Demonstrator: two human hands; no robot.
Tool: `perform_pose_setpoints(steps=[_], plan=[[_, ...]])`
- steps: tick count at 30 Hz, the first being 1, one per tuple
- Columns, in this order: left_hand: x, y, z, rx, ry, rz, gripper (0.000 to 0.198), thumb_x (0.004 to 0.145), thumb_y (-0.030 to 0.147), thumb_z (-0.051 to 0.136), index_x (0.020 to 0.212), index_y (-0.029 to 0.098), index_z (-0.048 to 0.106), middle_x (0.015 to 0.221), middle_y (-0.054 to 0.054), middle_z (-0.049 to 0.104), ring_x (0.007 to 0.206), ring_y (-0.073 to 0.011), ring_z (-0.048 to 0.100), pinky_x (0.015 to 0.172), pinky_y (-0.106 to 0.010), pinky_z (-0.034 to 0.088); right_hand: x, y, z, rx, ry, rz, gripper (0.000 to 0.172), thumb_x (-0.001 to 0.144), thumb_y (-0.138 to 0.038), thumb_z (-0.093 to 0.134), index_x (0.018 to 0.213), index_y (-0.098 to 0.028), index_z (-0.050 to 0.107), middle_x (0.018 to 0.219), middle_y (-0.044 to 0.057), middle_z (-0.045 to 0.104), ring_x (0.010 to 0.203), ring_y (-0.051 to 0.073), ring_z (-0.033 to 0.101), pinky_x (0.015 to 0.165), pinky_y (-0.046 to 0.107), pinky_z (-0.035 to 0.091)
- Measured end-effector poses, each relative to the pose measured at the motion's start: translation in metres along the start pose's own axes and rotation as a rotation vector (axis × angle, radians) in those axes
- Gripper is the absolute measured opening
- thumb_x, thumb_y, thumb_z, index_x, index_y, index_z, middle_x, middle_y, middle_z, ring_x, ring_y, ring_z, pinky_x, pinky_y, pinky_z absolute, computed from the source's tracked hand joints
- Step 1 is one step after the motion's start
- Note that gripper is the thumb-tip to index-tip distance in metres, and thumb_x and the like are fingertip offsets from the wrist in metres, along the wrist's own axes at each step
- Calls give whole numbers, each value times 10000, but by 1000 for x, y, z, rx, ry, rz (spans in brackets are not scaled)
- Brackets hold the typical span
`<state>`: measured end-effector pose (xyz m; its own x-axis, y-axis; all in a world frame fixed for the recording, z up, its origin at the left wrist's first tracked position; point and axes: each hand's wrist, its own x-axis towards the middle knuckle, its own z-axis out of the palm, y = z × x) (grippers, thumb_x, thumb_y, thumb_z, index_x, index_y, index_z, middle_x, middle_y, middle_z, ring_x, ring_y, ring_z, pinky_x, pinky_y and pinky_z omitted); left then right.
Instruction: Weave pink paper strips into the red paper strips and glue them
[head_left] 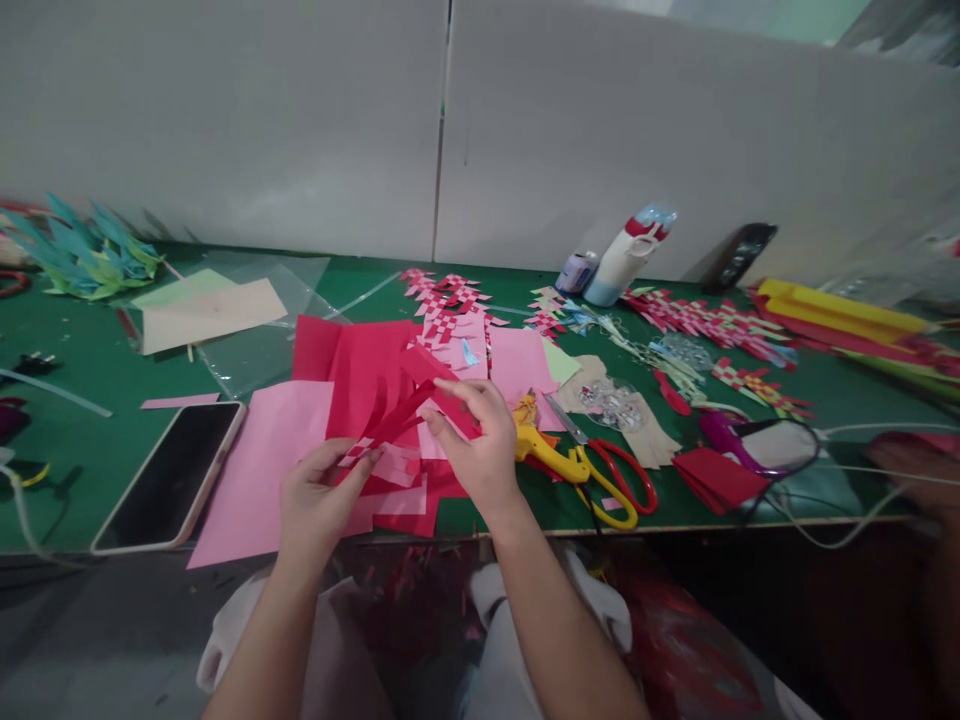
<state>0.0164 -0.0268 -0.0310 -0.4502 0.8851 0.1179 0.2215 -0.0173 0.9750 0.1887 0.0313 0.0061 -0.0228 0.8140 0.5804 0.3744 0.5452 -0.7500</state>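
My left hand (315, 495) pinches a small woven paper piece (396, 464) in pink and red checks between thumb and fingers. Red paper strips (401, 412) run up from it to my right hand (484, 440), whose thumb and fingers close on their upper ends. Beneath both hands lie red paper sheets (315, 350) and a pink paper sheet (255, 480). Right of my right hand are a yellow glue gun (546, 452) and scissors with red handles (637, 480); a second yellow handle loop overlaps them.
A phone (169, 485) lies at the front left edge. Finished-looking checked paper strips (450, 300) lie behind the sheets. A bottle (628, 255) and a can (576, 272) stand by the grey partition (300, 130). Cables (862, 520) and another person's arm (930, 500) are at right.
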Motion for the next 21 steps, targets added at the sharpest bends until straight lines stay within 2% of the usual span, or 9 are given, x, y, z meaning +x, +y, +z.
perform_pose_setpoints(steps=[5, 10, 16, 21], plan=[[0, 1, 0, -19, 10, -9, 229, 631, 354, 768, 781, 190, 713, 793, -41, 703, 769, -189, 655, 745, -292, 521, 1, 1, 1, -6, -3, 13, 252, 818, -326, 663, 1047, -223, 684, 964, 64, 606, 918, 175, 582, 823, 321, 498], [0, -2, 0, 11, 25, 1, 255, 632, 364, 764, 794, 174, 711, 794, -51, 704, 752, -185, 645, 744, -306, 524, 1, 3, 1, -29, 4, 19, 320, 813, -330, 667, 1115, -225, 660, 973, 63, 610, 940, 181, 583, 833, 327, 497], [2, -5, 0, 19, 22, 1, 279, 628, 386, 761, 793, 168, 708, 796, -53, 710, 756, -196, 654, 740, -318, 528, 0, 3, 1, -17, 13, -6, 217, 803, -312, 678, 1000, -221, 688, 931, 49, 606, 901, 172, 588, 812, 320, 501], [3, -2, 1, -19, 28, -64, 284, 610, 383, 774, 787, 168, 722, 761, -41, 716, 712, -170, 638, 692, -280, 513, 1, 1, 0, 32, 31, -43, 116, 754, -271, 724, 820, -204, 657, 865, 34, 600, 857, 171, 589, 795, 328, 506]])
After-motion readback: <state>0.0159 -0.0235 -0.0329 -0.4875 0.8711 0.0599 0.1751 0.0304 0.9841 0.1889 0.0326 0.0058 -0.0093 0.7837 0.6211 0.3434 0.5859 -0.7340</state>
